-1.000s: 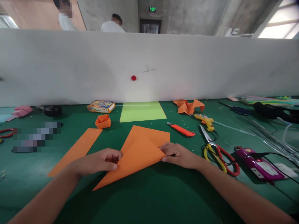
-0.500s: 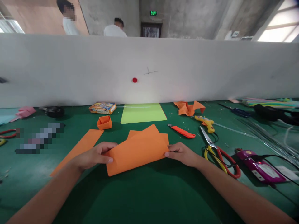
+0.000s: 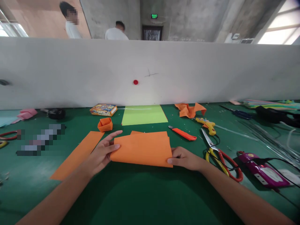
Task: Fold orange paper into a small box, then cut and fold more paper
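Folded orange paper spans between left hand and right hand, each gripping one end

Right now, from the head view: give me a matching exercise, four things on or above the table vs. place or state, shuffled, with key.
Things
1. folded orange paper
2. lime-green sheet
3. purple device
4. small orange paper ring

Places and states
A. to the right of the scissors
B. held between left hand and right hand
C. just in front of the printed box
D. lying flat near the white partition

Pairs
1-B, 2-D, 3-A, 4-C
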`<state>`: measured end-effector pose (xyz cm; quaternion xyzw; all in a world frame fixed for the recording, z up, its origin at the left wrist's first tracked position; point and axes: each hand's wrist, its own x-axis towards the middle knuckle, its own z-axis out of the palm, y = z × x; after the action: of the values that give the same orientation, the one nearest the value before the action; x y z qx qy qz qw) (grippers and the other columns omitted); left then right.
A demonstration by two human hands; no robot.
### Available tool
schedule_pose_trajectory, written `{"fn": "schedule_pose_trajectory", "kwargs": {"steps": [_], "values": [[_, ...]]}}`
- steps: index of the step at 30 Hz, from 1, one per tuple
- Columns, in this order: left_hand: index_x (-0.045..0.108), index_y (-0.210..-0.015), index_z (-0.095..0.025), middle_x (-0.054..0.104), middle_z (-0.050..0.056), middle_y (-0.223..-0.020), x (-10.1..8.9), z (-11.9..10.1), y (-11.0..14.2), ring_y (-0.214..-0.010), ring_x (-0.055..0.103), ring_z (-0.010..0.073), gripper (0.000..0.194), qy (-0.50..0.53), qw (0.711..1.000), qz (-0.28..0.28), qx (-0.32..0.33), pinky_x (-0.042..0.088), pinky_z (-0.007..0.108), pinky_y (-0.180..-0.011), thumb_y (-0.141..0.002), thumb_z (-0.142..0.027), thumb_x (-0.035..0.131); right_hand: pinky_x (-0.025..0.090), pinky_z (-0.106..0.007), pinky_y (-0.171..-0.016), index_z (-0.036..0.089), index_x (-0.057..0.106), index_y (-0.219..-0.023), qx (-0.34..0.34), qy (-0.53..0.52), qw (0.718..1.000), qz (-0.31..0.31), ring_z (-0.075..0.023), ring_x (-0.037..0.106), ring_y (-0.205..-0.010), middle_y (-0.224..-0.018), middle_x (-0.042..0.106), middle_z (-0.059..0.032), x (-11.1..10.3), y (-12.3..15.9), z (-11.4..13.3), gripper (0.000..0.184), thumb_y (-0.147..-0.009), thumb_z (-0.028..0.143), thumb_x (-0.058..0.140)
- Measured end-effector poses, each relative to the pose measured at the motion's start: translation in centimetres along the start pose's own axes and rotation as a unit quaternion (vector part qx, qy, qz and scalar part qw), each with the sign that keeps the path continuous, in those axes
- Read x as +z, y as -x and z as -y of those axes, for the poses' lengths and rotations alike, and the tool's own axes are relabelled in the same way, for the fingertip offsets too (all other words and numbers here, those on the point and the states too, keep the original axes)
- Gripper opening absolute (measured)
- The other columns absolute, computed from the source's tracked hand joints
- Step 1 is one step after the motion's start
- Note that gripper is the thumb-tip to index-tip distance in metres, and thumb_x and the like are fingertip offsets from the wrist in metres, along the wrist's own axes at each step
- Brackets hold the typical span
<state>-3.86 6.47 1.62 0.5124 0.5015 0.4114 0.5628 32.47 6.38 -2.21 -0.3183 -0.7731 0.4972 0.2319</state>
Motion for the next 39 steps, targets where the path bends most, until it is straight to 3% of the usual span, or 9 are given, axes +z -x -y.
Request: {"fn": "schedule_pose_trajectory", "kwargs": {"steps": [5, 9, 14, 19, 24, 28, 31, 35, 39], "values": [[0.059, -0.136, -0.028, 0.071, 0.008, -0.125, 0.7, 0.4, 0.0, -0.102, 0.073, 0.0259, 0.071, 0.029, 0.999, -0.024, -0.012, 0.061, 0.033, -0.082, -0.071, -0.043, 0.085, 0.034, -0.027, -0.061, 0.017, 0.056, -0.062, 0.001, -0.067, 0.997, 0.048, -0.0123, 0.04, -0.064, -0.066, 0.044, 0.0024, -0.3, 0.3, 0.0, 0.054, -0.088, 0.063, 0.064], [0.073, -0.114, -0.02, 0.072, 0.009, -0.119, 1.2, 1.2, -0.4, -0.107, 0.068, 0.0281, 0.049, -0.14, 0.987, -0.054, 0.06, 0.058, 0.037, -0.088, -0.078, -0.054, 0.078, 0.038, -0.028, -0.063, 0.017, 0.061, -0.071, 0.038, -0.064, 0.995, -0.061, -0.0147, 0.045, -0.067, -0.071, 0.052, 0.0002, 0.0, 0.4, -0.6, 0.055, -0.089, 0.069, 0.058], [0.079, -0.103, -0.023, 0.066, 0.009, -0.123, 1.8, 1.4, 0.0, -0.097, 0.066, 0.0236, 0.038, -0.389, 0.908, -0.036, 0.153, 0.055, 0.036, -0.084, -0.095, -0.05, 0.054, 0.038, -0.029, -0.06, 0.018, 0.056, -0.063, 0.047, -0.042, 0.988, -0.14, -0.0154, 0.045, -0.064, -0.063, 0.047, 0.0009, 0.3, -0.1, -1.3, 0.059, -0.088, 0.071, 0.058], [0.078, -0.109, -0.027, 0.046, 0.007, -0.153, 2.0, 1.4, 0.6, -0.121, 0.057, 0.0287, 0.035, -0.467, 0.85, -0.056, 0.237, 0.053, 0.043, -0.096, -0.099, -0.043, 0.05, 0.04, -0.029, -0.06, 0.018, 0.061, -0.066, 0.048, -0.034, 0.986, -0.156, -0.0173, 0.049, -0.065, -0.065, 0.054, -0.0002, 0.5, -0.1, -1.2, 0.057, -0.088, 0.071, 0.058], [0.077, -0.106, -0.028, 0.059, 0.007, -0.143, 1.2, 0.6, 1.4, -0.124, 0.057, 0.0312, 0.029, -0.533, 0.761, -0.086, 0.36, 0.042, 0.053, -0.108, -0.096, -0.024, 0.051, 0.047, -0.031, -0.071, 0.018, 0.07, -0.079, 0.028, -0.037, 0.985, -0.168, -0.0201, 0.059, -0.076, -0.084, 0.066, -0.0031, 0.7, -0.2, -1.0, 0.049, -0.092, 0.065, 0.058], [0.071, -0.121, -0.028, 0.069, 0.006, -0.132, 2.2, 0.2, 2.9, -0.121, 0.063, 0.0259, 0.039, -0.527, 0.72, 0.032, 0.451, 0.046, 0.044, -0.105, -0.095, -0.013, 0.047, 0.049, -0.033, -0.082, 0.019, 0.075, -0.09, -0.012, -0.004, 0.985, -0.171, -0.0232, 0.064, -0.092, -0.104, 0.068, -0.0073, 0.8, -0.3, -0.7, 0.045, -0.097, 0.059, 0.055], [0.061, -0.139, -0.027, 0.062, 0.006, -0.144, 3.9, 0.6, 3.9, -0.133, 0.057, 0.0271, 0.043, -0.569, 0.677, 0.14, 0.446, 0.043, 0.046, -0.112, -0.098, -0.018, 0.048, 0.049, -0.032, -0.083, 0.019, 0.074, -0.086, -0.035, 0.042, 0.984, -0.167, -0.022, 0.063, -0.089, -0.099, 0.066, -0.0071, 0.8, -0.4, -0.6, 0.046, -0.099, 0.057, 0.052], [0.045, -0.153, -0.027, 0.044, 0.007, -0.16, 5.4, 1.6, 4.1, -0.146, 0.045, 0.029, 0.052, -0.598, 0.672, 0.189, 0.393, 0.039, 0.046, -0.118, -0.101, -0.028, 0.049, 0.049, -0.034, -0.084, 0.019, 0.07, -0.08, -0.039, 0.071, 0.981, -0.176, -0.0229, 0.062, -0.093, -0.098, 0.066, -0.0073, 0.8, -0.5, -0.9, 0.047, -0.101, 0.056, 0.05], [0.038, -0.157, -0.03, 0.036, 0.005, -0.164, 5.2, 2.4, 3.4, -0.15, 0.038, 0.0255, 0.059, -0.594, 0.686, 0.2, 0.369, 0.034, 0.044, -0.122, -0.1, -0.016, 0.044, 0.048, -0.041, -0.086, 0.02, 0.068, -0.091, -0.012, 0.174, 0.96, -0.22, -0.0272, 0.059, -0.098, -0.097, 0.067, -0.0091, 1.0, -0.6, -1.4, 0.042, -0.101, 0.054, 0.046]]}}
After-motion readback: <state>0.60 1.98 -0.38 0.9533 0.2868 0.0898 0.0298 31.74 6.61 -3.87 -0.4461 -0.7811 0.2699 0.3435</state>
